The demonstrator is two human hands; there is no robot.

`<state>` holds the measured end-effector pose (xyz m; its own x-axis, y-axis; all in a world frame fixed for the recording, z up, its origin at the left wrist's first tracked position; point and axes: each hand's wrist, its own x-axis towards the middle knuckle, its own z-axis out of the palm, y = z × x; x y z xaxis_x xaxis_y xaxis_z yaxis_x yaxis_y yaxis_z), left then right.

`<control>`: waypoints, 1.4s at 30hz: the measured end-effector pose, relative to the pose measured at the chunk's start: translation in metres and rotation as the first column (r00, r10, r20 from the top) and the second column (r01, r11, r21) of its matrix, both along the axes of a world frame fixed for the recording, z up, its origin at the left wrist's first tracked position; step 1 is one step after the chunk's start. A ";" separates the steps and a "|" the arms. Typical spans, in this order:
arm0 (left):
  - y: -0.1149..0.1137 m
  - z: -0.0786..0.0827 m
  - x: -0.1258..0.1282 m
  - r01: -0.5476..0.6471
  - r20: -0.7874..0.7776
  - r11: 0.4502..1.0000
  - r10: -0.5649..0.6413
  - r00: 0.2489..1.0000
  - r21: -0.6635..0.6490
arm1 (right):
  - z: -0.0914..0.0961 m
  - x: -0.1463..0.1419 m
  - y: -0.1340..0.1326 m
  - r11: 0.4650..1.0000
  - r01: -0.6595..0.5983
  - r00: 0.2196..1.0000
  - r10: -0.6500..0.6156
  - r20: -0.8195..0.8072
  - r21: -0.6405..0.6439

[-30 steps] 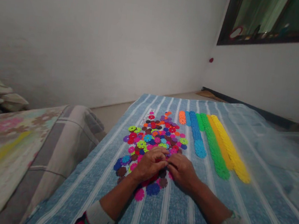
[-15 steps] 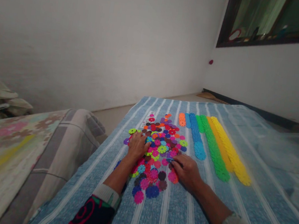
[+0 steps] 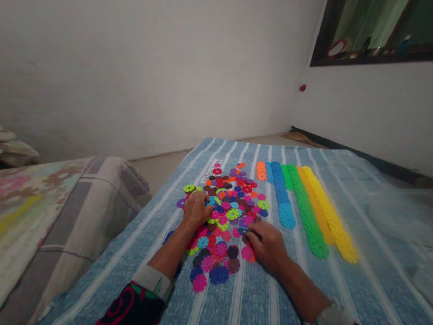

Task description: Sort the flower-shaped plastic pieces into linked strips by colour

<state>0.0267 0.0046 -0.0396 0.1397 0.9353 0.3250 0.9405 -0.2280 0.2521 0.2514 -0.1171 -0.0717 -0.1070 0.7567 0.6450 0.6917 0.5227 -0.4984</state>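
A heap of small notched plastic discs, flower-shaped and in many colours (image 3: 222,249), lies on the striped cloth. My left hand (image 3: 196,211) rests on the heap's left side with its fingers curled inward. Bits of blue show by its thumb, but what the fingers hold is hidden. At the heap's right edge, my right hand (image 3: 271,246) pinches a blue disc (image 3: 242,230) between thumb and fingertips. Right of the heap, overlapping discs lie in rows by colour: a short orange row (image 3: 261,171), a blue row (image 3: 281,193), a green row (image 3: 307,217) and a yellow row (image 3: 331,217).
The blue-and-white striped cloth (image 3: 131,257) covers the surface under the discs. Clear plastic bags (image 3: 414,211) lie at the right. To the left stands another surface with a floral cover (image 3: 13,191). A white wall (image 3: 153,61) rises behind.
My left hand's fingers have drawn in more on the heap. My right hand keeps its pinch on the blue disc. The whole view has shifted slightly.
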 end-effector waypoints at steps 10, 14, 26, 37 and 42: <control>-0.001 -0.001 0.001 -0.071 -0.057 0.997 0.071 0.996 0.004 | 0.002 -0.001 -0.001 1.000 -0.010 1.000 0.010 -0.013 0.002; -0.001 0.003 -0.002 -0.109 0.069 0.994 0.110 0.992 -0.007 | 0.001 -0.001 -0.002 1.000 0.000 1.000 0.000 -0.012 -0.013; -0.046 0.027 0.026 0.322 0.703 0.939 -0.151 0.695 -0.117 | 0.008 -0.002 -0.002 0.996 -0.036 0.988 0.024 -0.150 -0.079; -0.074 0.025 0.051 0.594 0.879 0.754 -0.047 0.474 -0.280 | 0.018 -0.001 0.000 0.978 -0.050 0.964 -0.006 -0.266 -0.202; -0.075 0.028 0.052 0.616 0.882 0.731 -0.042 0.470 -0.294 | 0.018 -0.001 0.003 0.981 -0.017 0.980 -0.023 -0.199 -0.196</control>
<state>0.0791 -0.0700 -0.0119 0.4366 0.8991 -0.0315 0.1420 -0.0343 0.9893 0.2500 -0.1144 -0.0533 0.0110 0.8702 0.4925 0.5697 0.3993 -0.7183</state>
